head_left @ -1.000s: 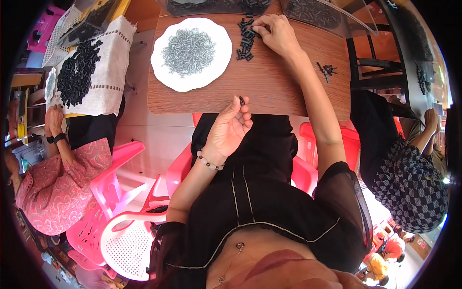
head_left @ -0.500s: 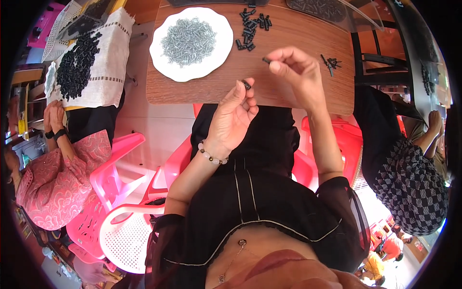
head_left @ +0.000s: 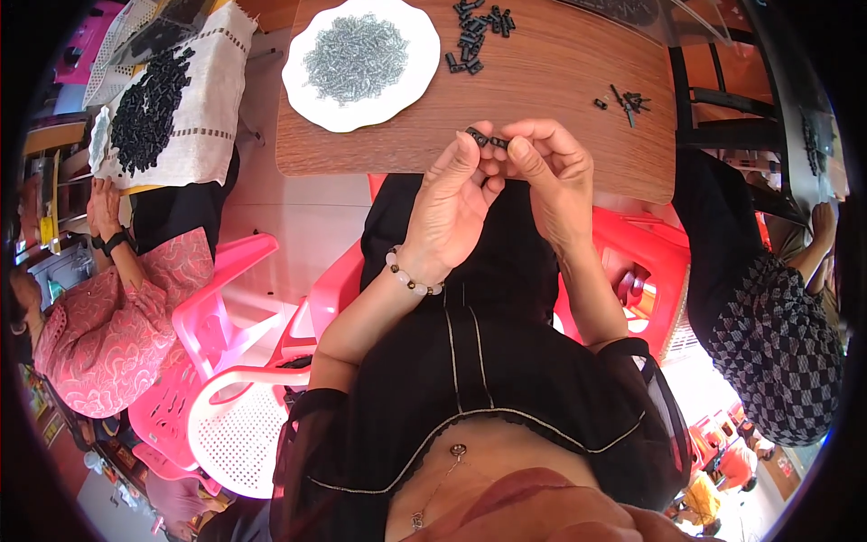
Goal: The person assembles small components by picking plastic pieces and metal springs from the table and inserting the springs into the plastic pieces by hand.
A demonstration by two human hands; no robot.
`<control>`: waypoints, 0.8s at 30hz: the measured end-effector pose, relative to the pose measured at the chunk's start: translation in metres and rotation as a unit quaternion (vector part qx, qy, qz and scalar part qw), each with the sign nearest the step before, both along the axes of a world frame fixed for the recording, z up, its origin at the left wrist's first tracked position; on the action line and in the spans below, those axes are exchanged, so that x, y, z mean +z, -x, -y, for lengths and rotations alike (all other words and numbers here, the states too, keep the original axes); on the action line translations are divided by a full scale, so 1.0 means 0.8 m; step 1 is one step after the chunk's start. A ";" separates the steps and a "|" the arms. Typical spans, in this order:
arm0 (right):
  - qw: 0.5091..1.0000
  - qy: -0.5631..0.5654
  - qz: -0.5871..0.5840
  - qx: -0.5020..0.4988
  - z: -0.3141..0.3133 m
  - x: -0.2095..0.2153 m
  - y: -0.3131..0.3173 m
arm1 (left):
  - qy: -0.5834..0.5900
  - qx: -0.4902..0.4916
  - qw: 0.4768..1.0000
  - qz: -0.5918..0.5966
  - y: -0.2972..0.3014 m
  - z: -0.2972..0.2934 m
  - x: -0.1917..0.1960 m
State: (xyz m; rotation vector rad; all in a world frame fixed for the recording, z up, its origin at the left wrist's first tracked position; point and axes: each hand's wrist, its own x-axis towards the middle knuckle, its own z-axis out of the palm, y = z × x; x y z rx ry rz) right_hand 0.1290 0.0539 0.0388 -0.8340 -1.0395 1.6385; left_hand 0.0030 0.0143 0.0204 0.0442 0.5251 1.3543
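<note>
My left hand (head_left: 452,203) and my right hand (head_left: 553,181) meet over my lap at the near edge of the wooden table (head_left: 542,90). Both pinch a small black part (head_left: 488,140) between their fingertips; the piece is too small to make out in detail. A bead bracelet sits on my left wrist. Farther back on the table lie a white plate (head_left: 312,95) heaped with small grey metal springs and a loose pile of black parts (head_left: 477,32).
A few small black pieces (head_left: 625,99) lie at the table's right. To the left, a person in a pink top (head_left: 108,316) sits by a white cloth heaped with black parts (head_left: 149,99). Pink plastic chairs (head_left: 226,298) stand around me. A person in checked clothing (head_left: 777,352) sits at the right.
My right hand came back from the pile of black parts to my left hand. Both hands now hold the small part together, closer to me.
</note>
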 end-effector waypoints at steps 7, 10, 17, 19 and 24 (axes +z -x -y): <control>1.000 -0.024 0.010 -0.014 0.012 -0.007 -0.001 | -0.005 0.024 1.000 0.008 -0.002 0.001 -0.006; 0.999 -0.024 0.006 -0.033 0.016 -0.011 0.001 | -0.002 0.021 1.000 0.002 -0.003 0.002 -0.009; 0.999 -0.030 0.008 -0.038 0.018 -0.016 -0.002 | -0.004 0.018 1.000 -0.017 -0.007 0.005 -0.012; 0.997 -0.056 0.014 -0.042 0.018 -0.016 -0.001 | -0.005 0.018 1.000 -0.025 -0.007 0.005 -0.015; 0.994 -0.085 0.045 -0.061 0.023 -0.022 -0.001 | -0.026 0.001 0.999 -0.047 -0.007 0.007 -0.022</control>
